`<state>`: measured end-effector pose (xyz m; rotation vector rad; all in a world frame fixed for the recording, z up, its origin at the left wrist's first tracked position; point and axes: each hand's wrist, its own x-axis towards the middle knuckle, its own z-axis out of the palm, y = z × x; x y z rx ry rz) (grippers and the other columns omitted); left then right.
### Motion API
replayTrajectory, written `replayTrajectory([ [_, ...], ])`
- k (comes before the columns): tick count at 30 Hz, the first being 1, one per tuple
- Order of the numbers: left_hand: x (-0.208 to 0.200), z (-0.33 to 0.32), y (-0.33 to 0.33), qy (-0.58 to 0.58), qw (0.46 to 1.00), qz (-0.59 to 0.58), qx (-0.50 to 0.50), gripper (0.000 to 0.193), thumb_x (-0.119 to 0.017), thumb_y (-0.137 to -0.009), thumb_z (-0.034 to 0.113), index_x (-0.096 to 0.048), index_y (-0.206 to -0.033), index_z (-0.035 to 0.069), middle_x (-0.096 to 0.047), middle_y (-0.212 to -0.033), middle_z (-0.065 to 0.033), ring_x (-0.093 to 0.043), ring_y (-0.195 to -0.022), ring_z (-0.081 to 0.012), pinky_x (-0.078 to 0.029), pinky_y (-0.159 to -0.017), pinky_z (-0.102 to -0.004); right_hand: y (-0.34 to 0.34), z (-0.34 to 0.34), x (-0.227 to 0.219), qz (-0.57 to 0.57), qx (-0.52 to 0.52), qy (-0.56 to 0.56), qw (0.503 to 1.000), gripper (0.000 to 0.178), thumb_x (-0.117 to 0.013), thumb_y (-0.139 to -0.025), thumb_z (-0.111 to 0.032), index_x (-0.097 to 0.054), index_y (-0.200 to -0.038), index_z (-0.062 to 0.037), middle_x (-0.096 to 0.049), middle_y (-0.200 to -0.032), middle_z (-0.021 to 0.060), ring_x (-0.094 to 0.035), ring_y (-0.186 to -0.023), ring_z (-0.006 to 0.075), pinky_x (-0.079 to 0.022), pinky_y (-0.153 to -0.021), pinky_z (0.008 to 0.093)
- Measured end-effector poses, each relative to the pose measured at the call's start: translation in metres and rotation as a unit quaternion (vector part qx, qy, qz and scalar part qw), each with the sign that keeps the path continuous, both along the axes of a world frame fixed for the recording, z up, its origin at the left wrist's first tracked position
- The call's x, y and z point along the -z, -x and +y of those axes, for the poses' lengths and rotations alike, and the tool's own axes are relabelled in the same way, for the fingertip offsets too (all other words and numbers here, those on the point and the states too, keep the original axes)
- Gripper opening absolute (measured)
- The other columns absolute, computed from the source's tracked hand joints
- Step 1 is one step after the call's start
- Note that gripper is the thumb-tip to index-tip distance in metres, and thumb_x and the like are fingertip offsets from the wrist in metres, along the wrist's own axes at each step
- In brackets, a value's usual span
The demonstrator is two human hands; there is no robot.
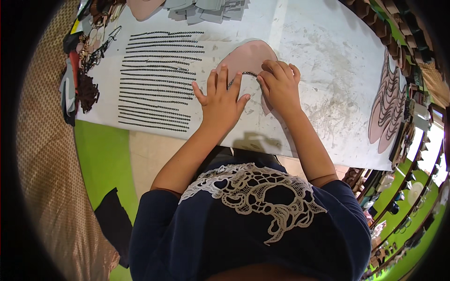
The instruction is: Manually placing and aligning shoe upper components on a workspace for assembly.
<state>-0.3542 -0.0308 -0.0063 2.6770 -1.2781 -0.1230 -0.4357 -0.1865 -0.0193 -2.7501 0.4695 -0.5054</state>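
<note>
A pale pink curved shoe-upper piece [251, 54] lies flat on the white table in front of me. A strand of dark shiny beads [249, 73] runs along its inner curved edge. My left hand [219, 100] rests on the left side of the piece, fingers spread, one fingertip beside the strand. With bent fingers, my right hand [282, 86] pinches at the right end of the strand, where the fingers partly hide it. Left of my hands, several straight bead strands [157, 79] lie in near-parallel rows.
Grey flat pieces [206, 9] are heaped at the far edge, beside another pink piece [144, 7]. Pink pieces with wavy bead strands [386, 107] lie at the right edge. Tassels and trims [89, 89] crowd the left edge. Stained white table [328, 89] extends to the right.
</note>
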Motion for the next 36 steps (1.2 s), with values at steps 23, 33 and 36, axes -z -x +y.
replayTrajectory([
  [23,0.014,-0.012,0.004,0.049,0.997,-0.028,0.053,0.051,-0.063,-0.081,0.042,-0.053,-0.129,0.027,-0.036,-0.144,-0.0075,-0.034,-0.13,-0.0299,-0.005,-0.102,-0.0676,0.001,0.002,-0.001,-0.013,0.015,0.022,1.0,0.009,-0.067,-0.079,-0.021,-0.067,-0.086,-0.0152,-0.058,-0.111,-0.0036,-0.05,-0.111,0.0164,-0.028,-0.098,0.0443],
  [33,0.009,-0.015,0.003,0.052,0.998,0.004,0.043,0.049,-0.065,-0.08,0.042,-0.057,-0.126,0.026,-0.035,-0.143,-0.0085,-0.033,-0.129,-0.0312,-0.005,-0.1,-0.0698,0.013,-0.019,-0.005,0.01,0.029,-0.08,0.996,0.015,-0.072,-0.074,-0.016,-0.067,-0.088,-0.0141,-0.054,-0.125,0.0047,-0.046,-0.118,0.0284,-0.033,-0.097,0.0428],
  [36,0.006,-0.015,0.002,0.048,0.998,0.008,0.043,0.05,-0.065,-0.08,0.041,-0.057,-0.126,0.025,-0.035,-0.143,-0.0092,-0.033,-0.129,-0.0316,-0.006,-0.1,-0.0698,0.011,-0.021,-0.01,0.032,0.014,-0.096,0.995,0.016,-0.071,-0.074,-0.015,-0.064,-0.088,-0.0118,-0.054,-0.125,0.0052,-0.045,-0.118,0.0288,-0.033,-0.097,0.0432],
])
